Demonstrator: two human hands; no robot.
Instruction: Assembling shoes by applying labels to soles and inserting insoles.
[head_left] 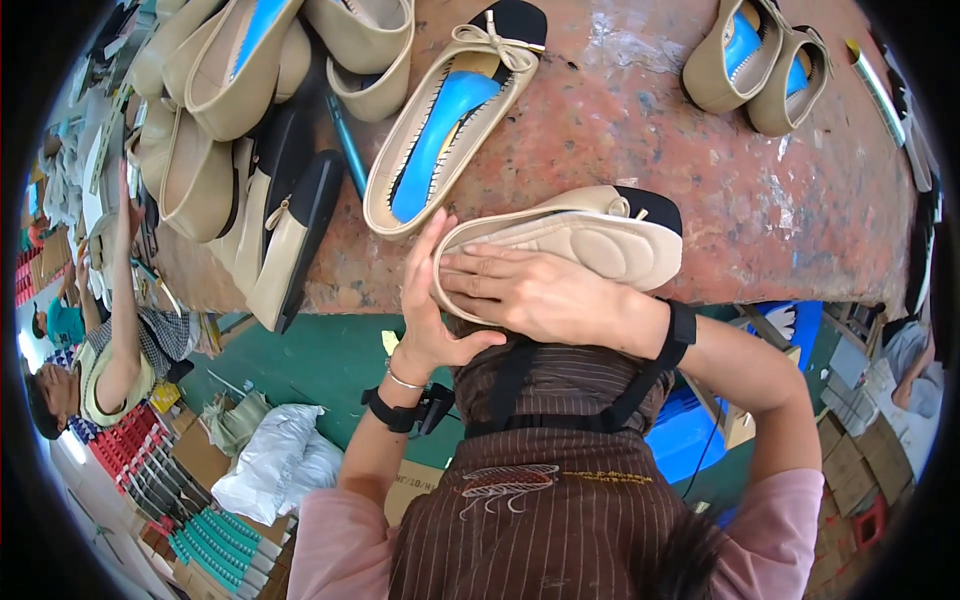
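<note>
A beige ballet flat [560, 208] with a black toe and a small bow lies on its side at the table's near edge. A cream padded insole [610, 252] overlaps its opening, its wide forefoot end at the right. My left hand [422, 305] cups the heel from outside, fingers up along it and thumb pointing right. My right hand [545, 297] lies across the insole's heel half, fingers reaching into the shoe's heel; its thumb is hidden. Just beyond stands another beige flat [378, 205] with a blue strip [440, 140] inside and stitching along its inner edges.
More beige flats [225, 90] are piled at the table's left, near a teal pen-like tool [347, 145]. Another pair [735, 65] stands at the far right of the worn reddish table [780, 220]. White sacks [270, 460] lie on the floor; a person [110, 370] works at left.
</note>
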